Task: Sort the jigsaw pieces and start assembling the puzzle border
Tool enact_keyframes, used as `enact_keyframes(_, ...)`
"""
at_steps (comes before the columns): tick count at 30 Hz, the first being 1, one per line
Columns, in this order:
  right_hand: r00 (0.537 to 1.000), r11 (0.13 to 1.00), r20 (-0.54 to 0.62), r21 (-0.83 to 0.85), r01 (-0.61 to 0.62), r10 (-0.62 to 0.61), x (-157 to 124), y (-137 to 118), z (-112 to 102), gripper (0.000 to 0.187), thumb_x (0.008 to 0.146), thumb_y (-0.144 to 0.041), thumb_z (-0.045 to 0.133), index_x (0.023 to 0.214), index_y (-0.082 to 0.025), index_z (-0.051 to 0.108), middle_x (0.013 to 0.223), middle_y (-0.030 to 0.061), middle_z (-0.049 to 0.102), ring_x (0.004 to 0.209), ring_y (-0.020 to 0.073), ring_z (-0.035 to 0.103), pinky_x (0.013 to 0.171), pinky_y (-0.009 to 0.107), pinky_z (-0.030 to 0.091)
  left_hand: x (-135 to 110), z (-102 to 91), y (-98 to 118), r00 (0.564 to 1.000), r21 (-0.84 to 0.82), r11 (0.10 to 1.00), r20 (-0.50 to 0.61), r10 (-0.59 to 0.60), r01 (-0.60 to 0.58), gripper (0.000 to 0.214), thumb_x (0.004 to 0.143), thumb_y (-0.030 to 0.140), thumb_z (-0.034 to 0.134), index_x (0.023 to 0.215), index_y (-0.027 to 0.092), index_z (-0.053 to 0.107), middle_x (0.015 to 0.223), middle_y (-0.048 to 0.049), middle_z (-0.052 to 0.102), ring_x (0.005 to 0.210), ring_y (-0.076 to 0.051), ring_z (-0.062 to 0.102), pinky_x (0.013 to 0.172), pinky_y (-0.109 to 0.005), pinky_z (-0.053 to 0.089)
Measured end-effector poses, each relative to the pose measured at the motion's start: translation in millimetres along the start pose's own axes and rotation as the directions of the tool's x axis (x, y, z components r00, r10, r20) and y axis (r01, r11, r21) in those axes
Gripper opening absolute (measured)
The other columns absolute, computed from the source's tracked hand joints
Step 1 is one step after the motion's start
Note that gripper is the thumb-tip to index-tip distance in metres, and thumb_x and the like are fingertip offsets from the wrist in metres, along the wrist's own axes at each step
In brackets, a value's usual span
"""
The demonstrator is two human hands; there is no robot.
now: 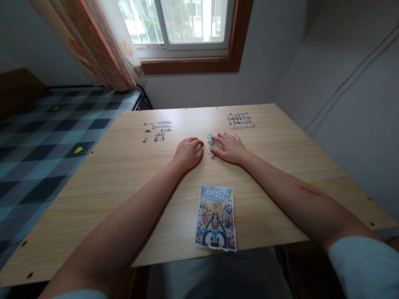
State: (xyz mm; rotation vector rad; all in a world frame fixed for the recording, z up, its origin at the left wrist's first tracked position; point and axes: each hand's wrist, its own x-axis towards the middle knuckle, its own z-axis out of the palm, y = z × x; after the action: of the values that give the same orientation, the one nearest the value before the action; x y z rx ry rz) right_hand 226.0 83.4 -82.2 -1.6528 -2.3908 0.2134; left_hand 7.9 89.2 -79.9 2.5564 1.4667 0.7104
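Note:
A narrow upright strip of joined jigsaw puzzle pieces point(210, 143) lies near the middle of the wooden table. My right hand point(231, 148) rests flat at its right side, fingers spread, with fingertips and thumb touching the strip's edge. To the left of the strip, a small gap away, my left hand point(188, 153) lies on the table with its fingers curled in. Whatever may be under those fingers is hidden. Closer to my body is a picture sheet point(216, 218) printed "Bluey", full of cartoon figures, with a ragged lower edge.
Loose and grouped puzzle pieces point(162, 125) lie at the back left of the table point(124, 199). Rows of pieces point(240, 121) sit at the back right. A checked bed point(62, 124) adjoins the table's left side; a wall with a cable stands at the right.

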Motion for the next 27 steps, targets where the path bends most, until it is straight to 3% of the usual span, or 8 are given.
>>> enact_keyframes(14, 1.0, 1.0, 0.006, 0.005, 0.011, -0.011, -0.3, 0.1, -1.3, 0.068, 0.097, -0.066, 0.041, 0.153, -0.028, 0.042, 0.161, 0.0121, 0.037, 0.149, 0.0371, 0.027, 0.117, 0.066, 0.016, 1.5, 3.4, -2.0, 1.0, -0.009, 1.0, -0.003, 0.005, -0.005, 0.028, 0.087, 0.027, 0.055, 0.107, 0.019, 0.073, 0.12, -0.0083, 0.069, 0.111, -0.025, 0.061, 0.106, -0.042, 0.045)
enact_keyframes(27, 1.0, 1.0, -0.004, 0.004, 0.006, -0.006, 0.3, -6.2, 8.6, 0.055, 0.101, -0.052, 0.036, 0.149, -0.028, 0.048, 0.159, 0.0114, 0.04, 0.147, 0.0353, 0.033, 0.116, 0.066, 0.021, -10.2, -6.3, 3.5, 0.999, 0.082, 0.996, 0.038, 0.018, -0.021, 0.029, 0.09, 0.021, 0.052, 0.113, 0.02, 0.069, 0.121, -0.0095, 0.067, 0.114, -0.023, 0.059, 0.107, -0.04, 0.044)
